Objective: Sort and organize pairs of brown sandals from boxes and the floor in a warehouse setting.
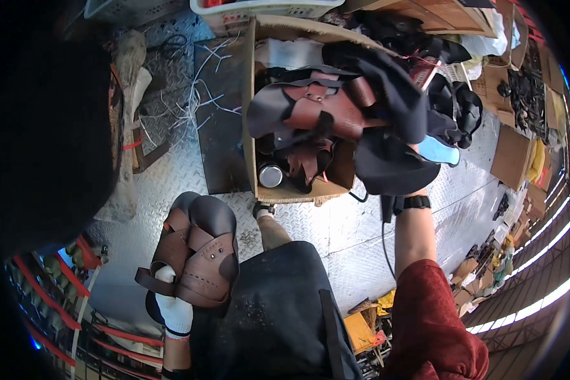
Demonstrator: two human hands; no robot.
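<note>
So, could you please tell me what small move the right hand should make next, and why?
Probably lift the right hand slightly, with care: the black piece at the right side of the cardboard box covers most of it, so its grip cannot be judged, and brown strapped pieces crowd the box, while the left hand holds two brown-strapped sandals.

Legible text, numbers, signs: none. Sandals point(210, 269), carton point(249, 126) and round metal lid point(271, 177): no lettering made out. Cardboard boxes point(512, 158) toward right rim: any print too small or blurred to read.
</note>
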